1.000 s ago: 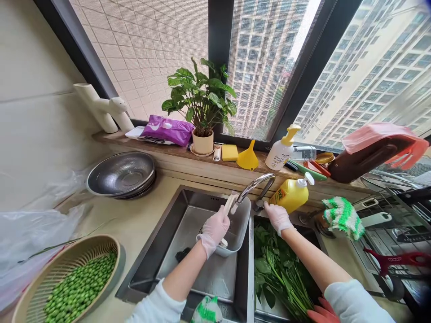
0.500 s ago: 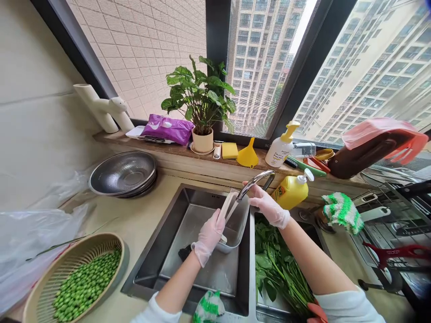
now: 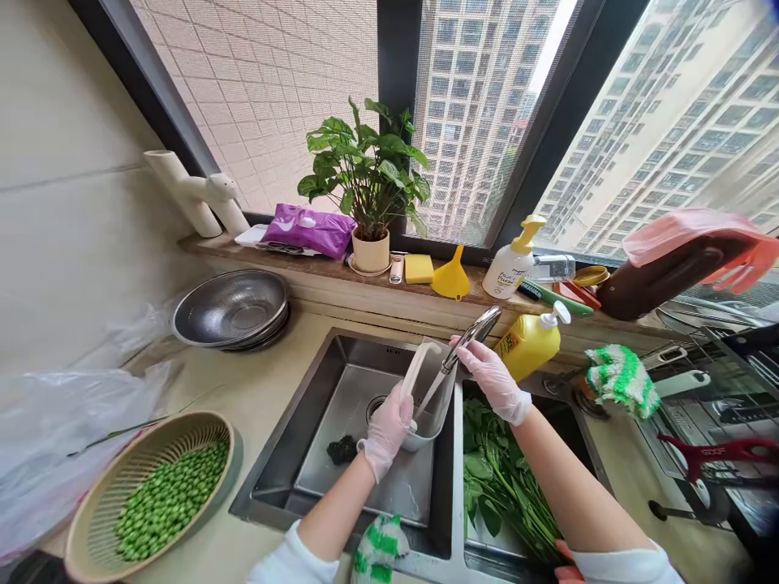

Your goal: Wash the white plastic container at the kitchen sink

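My gloved left hand [image 3: 389,422] is closed on the near-left side of a translucent plastic container [image 3: 435,418]. A white curved band [image 3: 421,365] rises from my fingers along that side; whether it is the rim or a separate piece I cannot tell. The container is tilted inside the left basin of the steel sink [image 3: 292,422]. Water runs into it from the chrome faucet [image 3: 478,328]. My gloved right hand [image 3: 490,377] has its fingers around the spout near its outlet, partly hidden behind it. A dark scrubber-like clump [image 3: 342,450] lies on the basin floor.
Leafy greens [image 3: 505,478] fill the right basin. Green peas [image 3: 167,503] sit in a beige basket [image 3: 222,487] at left, below stacked pans [image 3: 234,312]. A yellow soap bottle [image 3: 529,345] stands behind the sink. Green-white cloths [image 3: 380,547] lie at the front edge and right.
The faucet spout has swung slightly right with my right hand. My left hand and the container have shifted a little right, uncovering the drain and more of the dark clump.
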Available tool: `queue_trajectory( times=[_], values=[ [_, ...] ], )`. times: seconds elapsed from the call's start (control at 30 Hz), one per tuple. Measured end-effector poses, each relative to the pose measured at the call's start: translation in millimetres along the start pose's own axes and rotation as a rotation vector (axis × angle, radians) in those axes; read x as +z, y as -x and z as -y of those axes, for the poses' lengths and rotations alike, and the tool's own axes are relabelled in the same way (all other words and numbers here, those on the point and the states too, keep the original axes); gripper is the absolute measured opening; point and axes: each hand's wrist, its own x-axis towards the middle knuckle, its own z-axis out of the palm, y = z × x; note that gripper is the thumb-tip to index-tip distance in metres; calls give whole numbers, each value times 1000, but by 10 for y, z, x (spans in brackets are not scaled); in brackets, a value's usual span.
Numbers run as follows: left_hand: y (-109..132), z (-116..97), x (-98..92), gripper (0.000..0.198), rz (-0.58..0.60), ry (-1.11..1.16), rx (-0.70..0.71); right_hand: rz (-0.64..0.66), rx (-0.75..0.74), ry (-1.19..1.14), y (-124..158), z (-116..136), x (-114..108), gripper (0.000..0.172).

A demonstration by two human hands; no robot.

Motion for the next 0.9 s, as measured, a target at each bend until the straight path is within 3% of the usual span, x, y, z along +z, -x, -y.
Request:
queue_trajectory(
  times=[0.13, 0.27, 0.4, 0.5, 0.6, 0.77, 0.9],
  values=[
    [-29, -15, 48, 49, 16, -19, -3, -19, -32, -44, 49, -44, 19, 48],
    [-11, -30, 136, 45, 30, -40, -16, -183, -17, -24, 264, -216, -3, 44],
    [34, -16, 181, 46, 2, -93, 10, -385, 84, -58, 851, -745, 17, 42],
    [51, 10, 190, 48, -15, -137, 40, -415, 308, -126, 1389, -1194, 154, 45],
    [58, 23, 193, 47, -25, -149, 37, -431, 414, -107, 1668, -1364, 337, 48],
    [68, 22, 187, 44, -43, -57, 71, -433, 240, 239, 1363, -1194, 426, 55],
    [65, 42, 190, 41, -58, -18, 102, -354, 269, 295, 1125, -1247, 458, 57]
  ],
)
